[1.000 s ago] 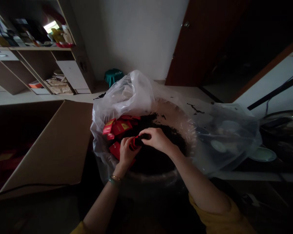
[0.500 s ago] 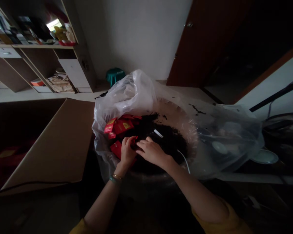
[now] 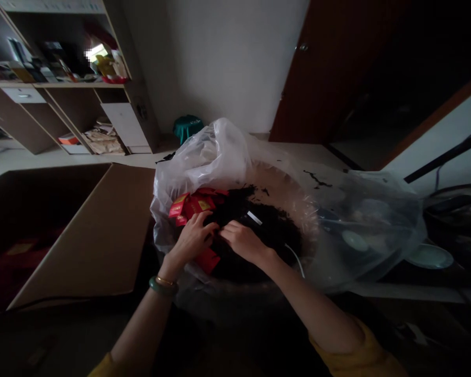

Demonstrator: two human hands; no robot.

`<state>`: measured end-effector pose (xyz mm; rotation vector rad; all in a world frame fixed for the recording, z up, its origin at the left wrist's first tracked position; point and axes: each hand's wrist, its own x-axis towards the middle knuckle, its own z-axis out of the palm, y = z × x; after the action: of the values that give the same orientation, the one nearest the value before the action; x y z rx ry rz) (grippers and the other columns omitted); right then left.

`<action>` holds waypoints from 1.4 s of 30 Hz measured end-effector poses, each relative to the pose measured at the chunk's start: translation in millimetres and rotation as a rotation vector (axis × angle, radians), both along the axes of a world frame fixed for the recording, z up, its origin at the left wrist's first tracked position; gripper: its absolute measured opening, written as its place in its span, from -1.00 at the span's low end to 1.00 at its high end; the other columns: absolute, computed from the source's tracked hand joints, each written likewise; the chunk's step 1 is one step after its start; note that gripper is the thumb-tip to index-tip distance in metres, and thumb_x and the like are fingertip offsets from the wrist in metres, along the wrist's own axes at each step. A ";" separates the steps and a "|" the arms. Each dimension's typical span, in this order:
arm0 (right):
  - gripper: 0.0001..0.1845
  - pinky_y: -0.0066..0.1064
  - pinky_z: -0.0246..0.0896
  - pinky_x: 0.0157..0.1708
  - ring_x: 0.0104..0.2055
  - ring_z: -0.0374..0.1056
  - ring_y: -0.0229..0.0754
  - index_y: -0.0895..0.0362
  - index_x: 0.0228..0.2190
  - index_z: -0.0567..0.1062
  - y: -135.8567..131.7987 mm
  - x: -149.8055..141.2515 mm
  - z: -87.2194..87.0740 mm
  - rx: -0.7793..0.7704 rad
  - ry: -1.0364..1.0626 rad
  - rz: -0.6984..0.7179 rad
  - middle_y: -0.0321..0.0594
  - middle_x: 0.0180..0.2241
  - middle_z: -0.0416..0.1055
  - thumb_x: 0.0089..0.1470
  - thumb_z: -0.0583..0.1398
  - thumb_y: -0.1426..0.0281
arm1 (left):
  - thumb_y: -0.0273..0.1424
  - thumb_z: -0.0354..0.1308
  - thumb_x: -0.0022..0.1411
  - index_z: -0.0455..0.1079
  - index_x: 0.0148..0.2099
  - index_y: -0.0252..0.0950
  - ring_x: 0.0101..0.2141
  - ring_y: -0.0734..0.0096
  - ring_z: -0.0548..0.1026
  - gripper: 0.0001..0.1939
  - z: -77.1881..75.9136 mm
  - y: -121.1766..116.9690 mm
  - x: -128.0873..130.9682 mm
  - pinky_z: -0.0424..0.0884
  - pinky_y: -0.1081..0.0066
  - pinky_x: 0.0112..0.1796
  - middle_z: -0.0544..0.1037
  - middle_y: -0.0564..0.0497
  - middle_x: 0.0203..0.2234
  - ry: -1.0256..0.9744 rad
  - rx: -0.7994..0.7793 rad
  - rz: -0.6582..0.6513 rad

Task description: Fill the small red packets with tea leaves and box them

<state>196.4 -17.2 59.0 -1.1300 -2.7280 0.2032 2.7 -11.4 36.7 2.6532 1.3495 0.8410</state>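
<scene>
My left hand (image 3: 194,236), with a green bangle (image 3: 163,285) and a gold bracelet at the wrist, is over the red packets (image 3: 199,205). Its fingers are bent and apart, with no packet visible in them. My right hand (image 3: 243,241) meets its fingertips from the right, over dark loose leaf-like material (image 3: 277,225). The right fingers are pressed together, and whatever lies between their tips is hidden. Below my left hand lies another red packet (image 3: 208,260). A short white strip (image 3: 255,218) shows on the dark material, and a white cord (image 3: 296,259) runs over the rim.
Clear plastic sheeting (image 3: 230,149) lines the round container and spreads right. At left stands an open cardboard box (image 3: 98,235) with red items inside. Pale dishes (image 3: 429,256) lie at right. Behind are a shelf unit (image 3: 129,125), a green-covered object (image 3: 187,128) and a brown door (image 3: 310,78).
My left hand has turned and moved left, its fingers opening from around a small red packet. A red packet now shows below it. The right hand has barely moved; its fingers are drawn together.
</scene>
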 end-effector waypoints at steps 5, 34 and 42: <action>-0.80 -0.25 0.21 -0.08 -0.01 0.20 -0.02 0.22 -0.30 0.56 -4.5 -2.0 5.7 0.113 -0.040 -0.073 -0.02 -0.24 0.44 0.18 0.11 0.46 | -0.50 0.27 0.01 0.44 -0.28 -0.15 -0.23 0.21 0.38 -0.80 16.9 9.9 -4.2 0.37 0.30 -0.27 0.42 -0.06 -0.19 0.316 -0.028 -0.004; -0.90 -0.43 0.28 -0.30 -0.20 0.37 -0.21 0.08 -0.30 0.55 0.9 15.1 12.1 0.050 0.188 -0.171 -0.17 -0.13 0.39 0.13 0.21 0.41 | -0.40 0.37 -0.08 0.14 0.19 -0.24 -0.02 0.20 0.42 -0.21 -2.0 -2.6 10.6 0.41 0.26 -0.08 0.37 -0.17 0.06 -0.503 -0.302 -0.065; -0.69 -0.21 0.29 -0.06 -0.02 0.30 -0.07 0.10 -0.15 0.51 -7.7 18.1 6.2 0.028 0.217 -0.155 -0.08 -0.06 0.35 -0.01 0.31 0.42 | -0.31 0.39 -0.20 0.40 -0.41 -0.39 -0.53 0.49 0.35 -0.67 -41.6 -0.6 32.6 0.25 0.54 -0.54 0.44 0.14 -0.60 -0.588 -0.709 0.140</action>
<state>214.5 -25.0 65.2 -1.2272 -2.4359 0.2488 35.4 -12.0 -4.9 1.6320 1.3378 0.8487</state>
